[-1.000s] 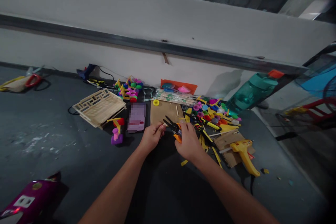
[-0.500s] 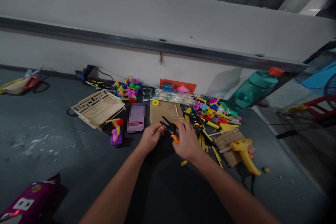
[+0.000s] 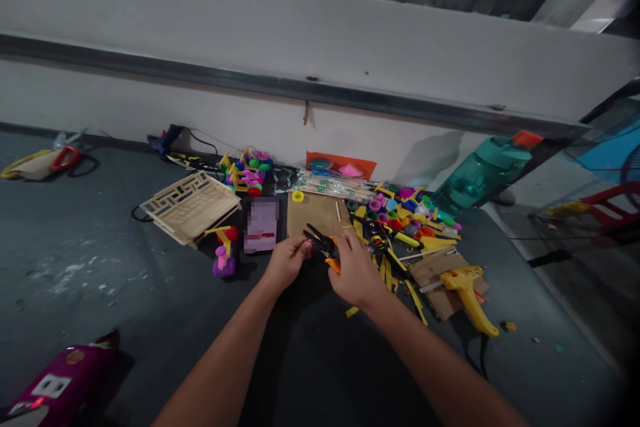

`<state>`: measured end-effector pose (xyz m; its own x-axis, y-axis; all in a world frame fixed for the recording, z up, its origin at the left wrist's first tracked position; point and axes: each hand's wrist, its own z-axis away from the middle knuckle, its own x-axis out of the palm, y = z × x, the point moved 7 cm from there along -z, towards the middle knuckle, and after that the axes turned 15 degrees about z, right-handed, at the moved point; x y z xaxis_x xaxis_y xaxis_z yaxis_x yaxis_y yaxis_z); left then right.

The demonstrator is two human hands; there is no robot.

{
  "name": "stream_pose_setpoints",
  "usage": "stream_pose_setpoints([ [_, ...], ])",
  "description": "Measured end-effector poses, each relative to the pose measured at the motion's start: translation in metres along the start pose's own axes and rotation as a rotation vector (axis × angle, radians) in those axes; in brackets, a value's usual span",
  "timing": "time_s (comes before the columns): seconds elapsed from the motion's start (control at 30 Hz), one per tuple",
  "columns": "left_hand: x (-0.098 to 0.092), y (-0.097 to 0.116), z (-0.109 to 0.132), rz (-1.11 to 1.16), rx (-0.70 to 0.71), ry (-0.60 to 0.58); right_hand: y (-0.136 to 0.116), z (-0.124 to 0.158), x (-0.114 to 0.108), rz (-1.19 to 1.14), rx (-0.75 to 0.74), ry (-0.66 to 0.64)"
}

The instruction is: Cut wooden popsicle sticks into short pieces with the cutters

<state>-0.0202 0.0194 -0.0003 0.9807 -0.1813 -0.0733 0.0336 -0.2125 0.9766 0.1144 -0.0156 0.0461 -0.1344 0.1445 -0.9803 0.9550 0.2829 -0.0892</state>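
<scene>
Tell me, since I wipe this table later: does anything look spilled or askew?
Pale blotches mar the dark table at left, perhaps residue or glare. Yellow strips lie strewn at odd angles near the right hand, like offcuts.

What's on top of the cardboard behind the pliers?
A yellow ring and a pale stick show on the cardboard. The pliers cover part of its near side; whatever lies beneath them can't be seen.
</scene>
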Motion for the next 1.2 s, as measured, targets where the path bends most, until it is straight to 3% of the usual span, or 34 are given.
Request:
stream_pose_setpoints([
  [0.23, 0.003, 0.001, 0.0, 0.028, -0.019, -0.021, 0.004, 0.001, 0.008, 0.0, 0.038, -0.046],
  [0.53, 0.004, 0.002, -0.001, 0.177, -0.077, -0.008, 0.014, -0.005, 0.022, -0.348, 0.159, -0.053],
  [0.87, 0.002, -0.004, -0.002, 0.171, -0.101, 0.003, 0.004, -0.002, 0.005, -0.107, 0.027, 0.069],
  [1.07, 0.0, -0.002, -0.001, 0.111, -0.056, 0.004, 0.003, -0.002, 0.004, -0.018, 0.022, 0.022],
  [1.2, 0.0, 0.004, -0.001, 0.099, -0.036, 0.02, 0.009, -0.004, 0.018, 0.045, 0.121, -0.091],
])
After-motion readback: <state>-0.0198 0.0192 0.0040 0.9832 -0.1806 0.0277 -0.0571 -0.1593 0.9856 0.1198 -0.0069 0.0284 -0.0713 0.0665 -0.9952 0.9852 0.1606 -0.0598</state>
